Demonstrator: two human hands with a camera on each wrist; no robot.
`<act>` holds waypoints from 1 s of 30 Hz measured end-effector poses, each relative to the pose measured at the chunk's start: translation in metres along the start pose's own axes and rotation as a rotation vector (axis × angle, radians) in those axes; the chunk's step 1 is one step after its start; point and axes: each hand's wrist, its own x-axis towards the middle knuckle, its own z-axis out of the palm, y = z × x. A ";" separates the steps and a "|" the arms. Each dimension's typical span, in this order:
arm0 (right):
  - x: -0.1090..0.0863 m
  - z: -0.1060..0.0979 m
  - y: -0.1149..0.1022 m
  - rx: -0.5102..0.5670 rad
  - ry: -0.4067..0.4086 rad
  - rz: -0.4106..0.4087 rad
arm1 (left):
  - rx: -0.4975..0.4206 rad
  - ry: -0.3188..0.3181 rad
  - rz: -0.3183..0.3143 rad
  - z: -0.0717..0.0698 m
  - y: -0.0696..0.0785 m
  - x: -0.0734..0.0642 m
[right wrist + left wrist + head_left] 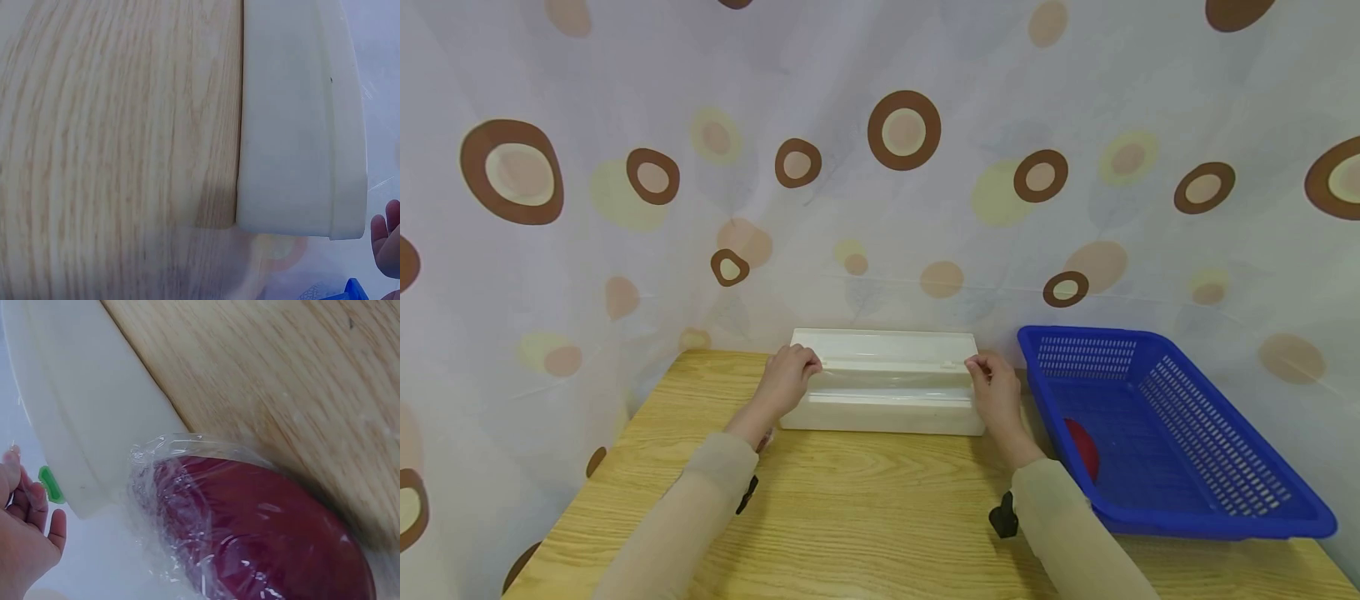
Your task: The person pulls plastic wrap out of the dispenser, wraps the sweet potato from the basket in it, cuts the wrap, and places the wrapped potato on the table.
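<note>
A long white cling film dispenser [880, 419] stands at the back of the wooden table, its lid [883, 343] raised. At its left end my left hand [786, 379] pinches a corner of clear cling film [887, 382]. The opposite corner is pinched by my right hand [997, 396], so the sheet spans the dispenser's opening. In the left wrist view, a dark red rounded thing [250, 531] wrapped in clear film lies beside the dispenser; my left arm mostly hides it in the head view. A small green piece [51, 484] shows at the dispenser's left end.
On the right, a blue plastic basket [1213, 525] stands close to my right forearm, with a red rounded thing [1082, 448] inside against its left wall. A patterned curtain [850, 208] hangs directly behind the table [872, 517].
</note>
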 end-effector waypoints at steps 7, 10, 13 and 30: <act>0.002 -0.004 -0.004 0.004 0.019 -0.003 | -0.007 0.026 0.009 -0.005 0.004 0.001; 0.003 -0.005 -0.007 0.007 0.018 0.000 | -0.019 0.028 0.006 -0.008 0.006 0.001; 0.005 -0.006 -0.009 0.007 0.027 -0.009 | -0.024 0.033 0.006 -0.012 0.008 0.002; 0.015 -0.013 -0.016 0.001 0.059 -0.017 | -0.005 0.072 0.031 -0.027 0.015 0.011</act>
